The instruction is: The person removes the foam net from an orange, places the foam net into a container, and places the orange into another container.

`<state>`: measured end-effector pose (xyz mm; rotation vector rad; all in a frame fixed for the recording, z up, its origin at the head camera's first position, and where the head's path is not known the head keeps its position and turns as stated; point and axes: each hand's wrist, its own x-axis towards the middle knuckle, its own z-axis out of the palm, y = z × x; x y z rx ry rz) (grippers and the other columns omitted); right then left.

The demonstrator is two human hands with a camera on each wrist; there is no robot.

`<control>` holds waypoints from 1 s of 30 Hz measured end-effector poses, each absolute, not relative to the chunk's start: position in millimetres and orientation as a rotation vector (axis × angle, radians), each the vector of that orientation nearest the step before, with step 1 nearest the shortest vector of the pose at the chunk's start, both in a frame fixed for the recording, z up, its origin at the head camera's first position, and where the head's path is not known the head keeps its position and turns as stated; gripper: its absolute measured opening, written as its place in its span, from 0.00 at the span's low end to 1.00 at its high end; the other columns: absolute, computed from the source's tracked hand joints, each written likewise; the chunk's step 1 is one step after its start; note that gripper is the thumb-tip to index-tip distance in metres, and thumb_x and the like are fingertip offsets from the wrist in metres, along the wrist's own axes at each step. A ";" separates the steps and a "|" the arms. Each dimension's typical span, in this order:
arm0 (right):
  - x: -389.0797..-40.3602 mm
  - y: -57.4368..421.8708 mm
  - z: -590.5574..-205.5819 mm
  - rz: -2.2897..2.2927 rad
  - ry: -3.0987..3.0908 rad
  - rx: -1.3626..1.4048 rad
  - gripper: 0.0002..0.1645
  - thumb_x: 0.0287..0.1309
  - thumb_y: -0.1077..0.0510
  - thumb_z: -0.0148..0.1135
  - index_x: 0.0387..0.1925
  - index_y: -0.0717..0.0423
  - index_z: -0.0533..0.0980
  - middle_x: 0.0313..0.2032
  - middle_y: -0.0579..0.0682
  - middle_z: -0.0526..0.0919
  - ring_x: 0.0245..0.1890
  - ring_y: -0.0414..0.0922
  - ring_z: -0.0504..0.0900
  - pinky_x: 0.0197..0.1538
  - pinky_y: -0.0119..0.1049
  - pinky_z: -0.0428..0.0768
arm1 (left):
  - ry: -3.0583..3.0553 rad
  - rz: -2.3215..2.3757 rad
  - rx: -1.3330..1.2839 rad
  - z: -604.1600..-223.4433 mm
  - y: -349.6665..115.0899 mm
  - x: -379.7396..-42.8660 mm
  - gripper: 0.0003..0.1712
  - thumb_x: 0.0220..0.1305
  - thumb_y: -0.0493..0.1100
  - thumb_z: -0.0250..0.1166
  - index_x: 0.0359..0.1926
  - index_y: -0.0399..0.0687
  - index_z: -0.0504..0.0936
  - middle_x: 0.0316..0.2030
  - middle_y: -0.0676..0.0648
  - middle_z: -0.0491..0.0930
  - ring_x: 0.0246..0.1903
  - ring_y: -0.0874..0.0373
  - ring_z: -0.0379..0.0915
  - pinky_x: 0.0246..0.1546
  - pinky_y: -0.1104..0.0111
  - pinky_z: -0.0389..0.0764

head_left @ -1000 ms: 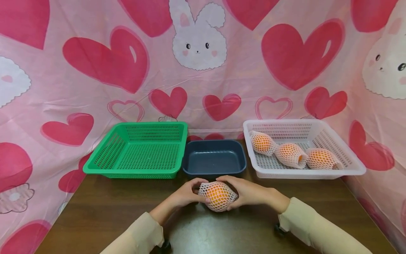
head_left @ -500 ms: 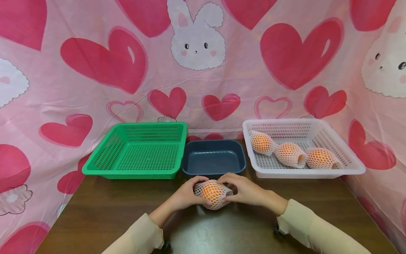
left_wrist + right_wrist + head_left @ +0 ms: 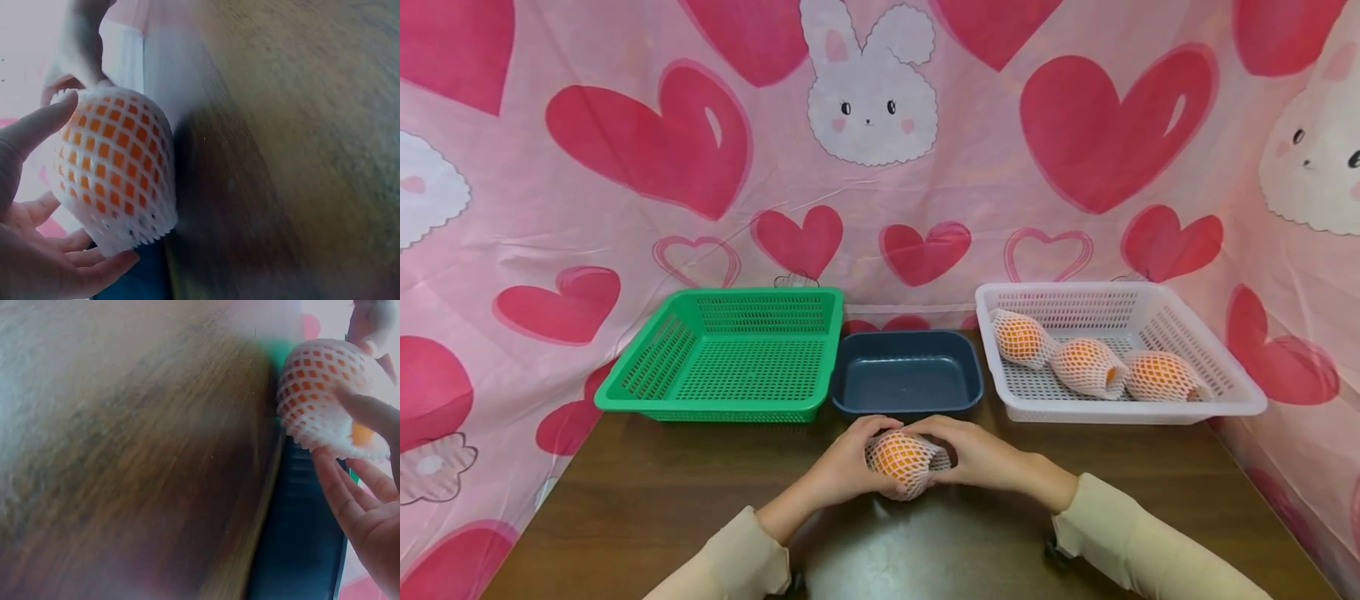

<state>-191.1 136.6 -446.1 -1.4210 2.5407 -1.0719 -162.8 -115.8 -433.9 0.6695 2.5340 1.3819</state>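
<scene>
An orange [image 3: 898, 452] in a white foam net sleeve [image 3: 917, 479] is held between both hands over the near middle of the table. My left hand [image 3: 848, 468] grips its left side, thumb and fingers curled round the netting. On the other side my right hand [image 3: 981, 456] pinches the sleeve near its open end, which faces right. In the left wrist view the netting [image 3: 112, 156] covers the orange's visible side. The right wrist view shows bare orange peel [image 3: 361, 434] at the sleeve's opening, beside my right thumb.
A dark blue tray [image 3: 907, 410] stands just beyond the hands. To its left is a green basket [image 3: 715, 406]; to its right, a white basket [image 3: 1120, 410] with 3 net-wrapped oranges [image 3: 1084, 365]. A heart-patterned cloth [image 3: 865, 192] hangs behind the wooden table [image 3: 647, 500].
The wrapped orange has shifted slightly left and turned, its sleeve opening now showing on the right. My right hand has moved a little left with it. The baskets have not moved.
</scene>
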 end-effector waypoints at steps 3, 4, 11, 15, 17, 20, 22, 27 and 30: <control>-190.1 135.3 -445.7 -1.116 2.536 -1.350 0.36 0.55 0.58 0.79 0.64 0.54 0.74 0.57 0.50 0.81 0.50 0.41 0.81 0.49 0.37 0.83 | 2.542 1.354 0.703 -434.5 -114.5 -162.9 0.43 0.42 0.43 0.86 0.62 0.46 0.78 0.61 0.43 0.73 0.59 0.48 0.71 0.58 0.53 0.73; -189.9 135.0 -445.5 -1.129 2.532 -1.325 0.35 0.55 0.58 0.78 0.63 0.54 0.74 0.56 0.51 0.81 0.46 0.39 0.81 0.45 0.35 0.83 | 2.545 1.347 0.711 -434.6 -114.0 -162.9 0.43 0.43 0.43 0.86 0.62 0.47 0.78 0.60 0.44 0.74 0.58 0.49 0.71 0.57 0.54 0.73; -190.2 135.1 -446.3 -1.117 2.502 -1.185 0.40 0.47 0.54 0.84 0.60 0.53 0.73 0.49 0.47 0.80 0.37 0.36 0.80 0.39 0.33 0.82 | 2.598 1.328 0.756 -436.7 -113.5 -160.5 0.36 0.47 0.44 0.84 0.59 0.51 0.81 0.56 0.49 0.77 0.54 0.54 0.74 0.54 0.59 0.75; -191.4 135.9 -447.5 -1.106 2.537 -1.225 0.36 0.47 0.58 0.83 0.58 0.54 0.76 0.49 0.49 0.84 0.36 0.35 0.81 0.38 0.33 0.83 | 2.646 1.283 0.784 -437.3 -113.3 -158.5 0.33 0.51 0.44 0.82 0.59 0.55 0.82 0.60 0.46 0.77 0.58 0.49 0.74 0.56 0.53 0.76; -191.8 136.4 -448.4 -1.110 2.572 -1.262 0.33 0.50 0.59 0.82 0.58 0.55 0.78 0.50 0.50 0.86 0.37 0.35 0.82 0.38 0.32 0.83 | 2.669 1.252 0.803 -437.4 -113.1 -157.6 0.32 0.52 0.44 0.81 0.59 0.56 0.82 0.62 0.43 0.76 0.59 0.45 0.74 0.57 0.48 0.75; -192.6 136.0 -450.0 -1.119 2.622 -1.317 0.29 0.52 0.59 0.80 0.56 0.58 0.81 0.47 0.51 0.88 0.38 0.34 0.84 0.38 0.28 0.83 | 2.710 1.222 0.831 -437.1 -112.9 -156.3 0.29 0.55 0.45 0.80 0.59 0.57 0.83 0.65 0.41 0.75 0.60 0.42 0.74 0.57 0.45 0.75; -193.4 135.4 -452.3 -1.134 2.645 -1.361 0.27 0.52 0.59 0.80 0.54 0.61 0.83 0.45 0.52 0.89 0.37 0.34 0.85 0.37 0.26 0.82 | 2.737 1.221 0.867 -437.0 -112.8 -156.0 0.27 0.56 0.45 0.79 0.58 0.56 0.84 0.65 0.42 0.76 0.61 0.43 0.75 0.57 0.45 0.76; -195.3 133.3 -457.5 -1.168 2.699 -1.509 0.22 0.49 0.61 0.81 0.47 0.63 0.87 0.42 0.52 0.90 0.39 0.36 0.87 0.39 0.25 0.83 | 2.798 1.228 0.994 -438.1 -112.2 -156.5 0.21 0.60 0.43 0.77 0.55 0.51 0.88 0.63 0.43 0.79 0.64 0.43 0.73 0.61 0.48 0.75; -196.0 133.5 -458.2 -1.170 2.720 -1.572 0.19 0.48 0.62 0.81 0.44 0.62 0.88 0.40 0.51 0.90 0.40 0.38 0.88 0.42 0.26 0.83 | 2.824 1.225 1.076 -438.2 -111.9 -156.0 0.19 0.60 0.41 0.77 0.53 0.46 0.89 0.60 0.45 0.82 0.64 0.40 0.73 0.62 0.51 0.75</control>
